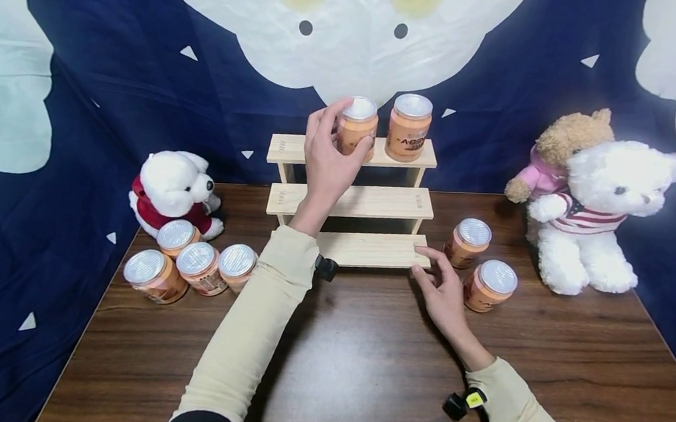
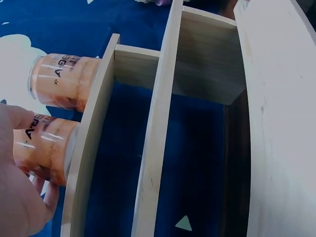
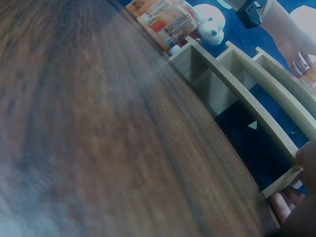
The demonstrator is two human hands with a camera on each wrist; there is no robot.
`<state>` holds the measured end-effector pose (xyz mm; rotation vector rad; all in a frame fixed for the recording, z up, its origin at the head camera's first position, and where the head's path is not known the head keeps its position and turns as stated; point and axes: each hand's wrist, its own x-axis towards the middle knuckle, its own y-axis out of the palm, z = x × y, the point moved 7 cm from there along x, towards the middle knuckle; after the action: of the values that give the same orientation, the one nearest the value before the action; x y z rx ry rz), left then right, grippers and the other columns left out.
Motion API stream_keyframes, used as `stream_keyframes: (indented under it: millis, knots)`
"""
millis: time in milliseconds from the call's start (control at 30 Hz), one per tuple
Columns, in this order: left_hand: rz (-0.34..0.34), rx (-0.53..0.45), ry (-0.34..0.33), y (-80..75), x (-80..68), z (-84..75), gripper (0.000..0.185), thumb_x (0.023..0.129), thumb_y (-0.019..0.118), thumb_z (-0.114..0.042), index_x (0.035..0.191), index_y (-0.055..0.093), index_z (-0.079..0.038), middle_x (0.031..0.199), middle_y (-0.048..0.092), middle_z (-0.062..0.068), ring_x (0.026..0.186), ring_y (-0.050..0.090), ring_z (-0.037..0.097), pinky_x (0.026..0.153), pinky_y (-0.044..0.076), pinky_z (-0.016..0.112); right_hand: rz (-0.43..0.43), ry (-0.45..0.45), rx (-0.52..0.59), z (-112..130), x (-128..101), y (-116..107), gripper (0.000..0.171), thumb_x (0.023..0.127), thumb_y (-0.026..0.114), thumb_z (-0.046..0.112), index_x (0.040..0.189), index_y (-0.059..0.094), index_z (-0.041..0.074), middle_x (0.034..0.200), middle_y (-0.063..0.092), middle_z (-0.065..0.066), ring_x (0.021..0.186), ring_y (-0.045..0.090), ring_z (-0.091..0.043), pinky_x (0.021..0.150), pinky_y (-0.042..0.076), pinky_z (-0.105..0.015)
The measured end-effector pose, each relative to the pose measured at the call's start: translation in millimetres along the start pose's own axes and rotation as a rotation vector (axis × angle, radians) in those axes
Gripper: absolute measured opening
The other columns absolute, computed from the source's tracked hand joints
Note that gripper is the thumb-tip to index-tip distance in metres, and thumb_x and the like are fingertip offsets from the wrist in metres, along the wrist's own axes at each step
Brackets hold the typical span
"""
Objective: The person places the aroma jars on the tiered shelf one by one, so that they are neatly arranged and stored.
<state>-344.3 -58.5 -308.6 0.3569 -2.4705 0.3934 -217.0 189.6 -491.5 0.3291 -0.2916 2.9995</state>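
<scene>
My left hand (image 1: 331, 167) grips an orange can (image 1: 355, 129) with a silver lid, thumb on one side and fingers on the other. That can is upright at the top step of a three-step wooden shelf (image 1: 365, 248); its base meets the board edge in the left wrist view. Right beside it stands a matching can (image 1: 408, 131) with dark lettering. Down at the lowest step, my right hand (image 1: 446, 301) pinches the board's right end, thumb at the front edge. The right wrist view shows other fingers (image 3: 282, 206) around the side panel.
Several like cans (image 1: 197, 262) cluster on the table at left, before a white plush bear (image 1: 174, 183) in red. Two more cans (image 1: 490, 285) stand right of my right hand. A white plush bear (image 1: 593, 220) and a brown one (image 1: 567, 140) sit behind them. A navy cloth (image 1: 214, 113) hangs behind.
</scene>
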Motion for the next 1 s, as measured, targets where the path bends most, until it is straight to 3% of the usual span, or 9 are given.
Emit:
stream_keyframes:
  millis: [433,800,1000]
  knots:
    - [-0.002,0.000,-0.044,8.7,4.5,2.3,0.062,0.095,0.089,-0.015,0.152,0.066,-0.015,0.143,0.052,0.015,0.126,0.054,0.020,0.100,0.052,0.025,-0.001,-0.004,0.003,-0.4,-0.1,0.3,0.036,0.104,0.073,-0.003,0.140,0.069,0.000,0.133,0.072,-0.023,0.084,0.068,-0.003,0.078,0.053,-0.014]
    - [0.011,-0.005,-0.022,7.8,4.6,0.1,0.067,0.095,0.089,-0.014,0.157,0.063,-0.015,0.145,0.052,0.016,0.130,0.055,0.023,0.103,0.053,0.027,0.002,0.000,0.003,0.3,0.9,-0.3,0.036,0.105,0.072,-0.002,0.141,0.070,0.001,0.132,0.072,-0.023,0.085,0.068,-0.004,0.078,0.052,-0.014]
    - [0.010,0.008,-0.009,4.9,2.2,-0.6,0.072,0.096,0.088,-0.018,0.162,0.058,-0.016,0.148,0.051,0.017,0.129,0.056,0.025,0.105,0.054,0.037,0.003,0.006,-0.005,0.9,0.1,-0.5,0.036,0.105,0.072,-0.002,0.141,0.070,0.002,0.132,0.073,-0.023,0.086,0.068,-0.003,0.079,0.052,-0.014]
